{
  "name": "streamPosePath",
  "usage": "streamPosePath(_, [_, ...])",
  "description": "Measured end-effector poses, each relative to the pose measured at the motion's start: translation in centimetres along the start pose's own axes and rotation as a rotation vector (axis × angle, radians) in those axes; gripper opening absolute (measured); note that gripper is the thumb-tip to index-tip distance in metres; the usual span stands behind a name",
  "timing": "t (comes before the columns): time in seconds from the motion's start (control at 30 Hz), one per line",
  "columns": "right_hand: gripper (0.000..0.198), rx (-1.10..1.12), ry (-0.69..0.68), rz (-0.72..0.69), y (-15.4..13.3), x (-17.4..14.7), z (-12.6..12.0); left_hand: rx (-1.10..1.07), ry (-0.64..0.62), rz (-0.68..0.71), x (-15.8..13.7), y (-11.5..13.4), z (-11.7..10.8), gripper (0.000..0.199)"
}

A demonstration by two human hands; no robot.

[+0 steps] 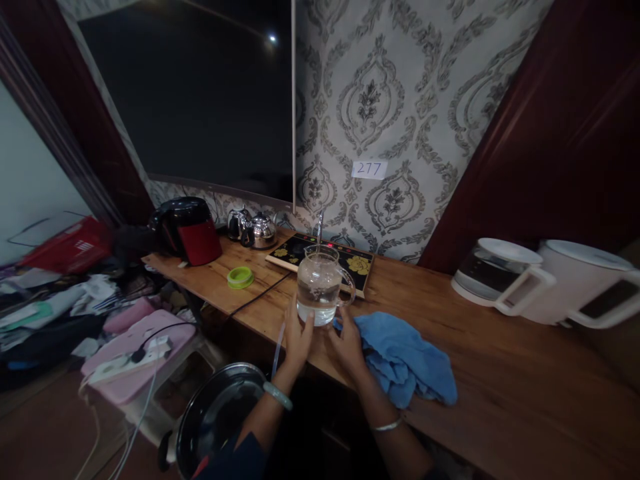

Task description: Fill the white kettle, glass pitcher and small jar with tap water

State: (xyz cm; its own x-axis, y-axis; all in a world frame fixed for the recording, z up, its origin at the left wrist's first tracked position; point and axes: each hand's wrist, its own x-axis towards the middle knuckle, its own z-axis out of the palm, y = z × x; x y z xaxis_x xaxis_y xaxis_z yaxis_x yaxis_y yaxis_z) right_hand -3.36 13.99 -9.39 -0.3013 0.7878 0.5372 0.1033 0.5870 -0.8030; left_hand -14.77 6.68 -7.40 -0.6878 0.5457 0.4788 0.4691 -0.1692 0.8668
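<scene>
A clear glass pot with a looped handle, partly filled with water, stands between my hands near the front edge of the wooden table. My left hand is wrapped round its lower left side, thumb against the glass. On the lower right, below the handle, my right hand has its curled fingers at the base. Some fingertips of both hands are hidden. Behind the pot lies a black tea stove with gold flowers, lit red, and a metal spout rising from it. A blue cloth is crumpled beside my right wrist.
A green round lid, shiny kettles and a red-black appliance stand left. White-handled pitchers stand right. Below left are a dark pot and a pink stool with a power strip. A cable crosses the table.
</scene>
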Motion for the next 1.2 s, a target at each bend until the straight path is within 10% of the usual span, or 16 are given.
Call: streamPosePath(1.2, [0.055,-0.008,-0.012,0.011,-0.33,0.02,-0.08,-0.005,-0.008,0.019,0.07,0.08,-0.07,0.065])
